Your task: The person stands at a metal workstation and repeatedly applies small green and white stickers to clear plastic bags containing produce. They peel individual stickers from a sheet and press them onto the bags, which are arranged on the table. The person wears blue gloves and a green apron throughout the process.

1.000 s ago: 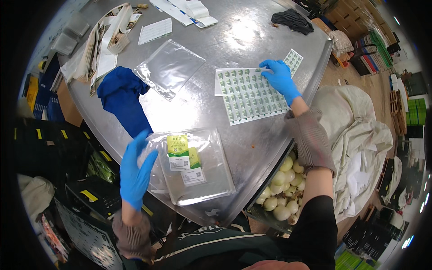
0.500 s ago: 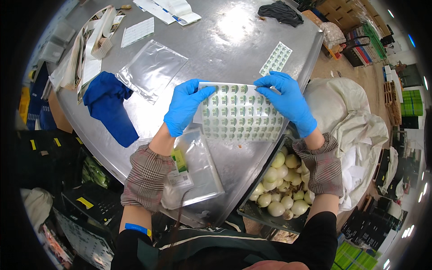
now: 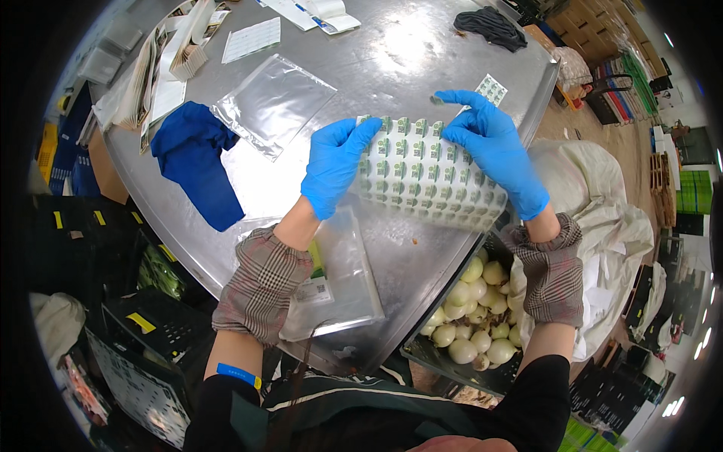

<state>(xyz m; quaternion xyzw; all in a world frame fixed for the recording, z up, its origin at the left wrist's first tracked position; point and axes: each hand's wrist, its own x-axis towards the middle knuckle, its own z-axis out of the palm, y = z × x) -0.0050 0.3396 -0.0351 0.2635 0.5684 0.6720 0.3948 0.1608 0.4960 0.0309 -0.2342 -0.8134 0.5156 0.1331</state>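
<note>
A white sheet of small green-and-white stickers [image 3: 413, 167] hangs tilted over the metal table, between my two blue-gloved hands. My left hand [image 3: 331, 169] pinches its upper left corner, thumb on top. My right hand [image 3: 503, 154] grips the upper right edge with thumb and curled fingers, while its forefinger reaches out to the left. At that fingertip is a small greenish piece, probably a sticker. Behind the right hand lies another sticker sheet [image 3: 492, 89]. Clear plastic bags [image 3: 343, 275] lie near my left forearm, a green-and-white label card [image 3: 315, 290] with them.
On the table [image 3: 376, 83] are another clear bag [image 3: 275, 105], a blue cloth [image 3: 197, 166], papers [image 3: 252, 39] and a dark cloth [image 3: 489, 29]. A black crate of peeled onions [image 3: 471, 316] stands at the near right edge, beside a large white sack [image 3: 595, 203].
My right forefinger has stretched out, with a small piece at its tip. The sheet has tilted and bent, its right side lower. The view has shifted slightly.
</note>
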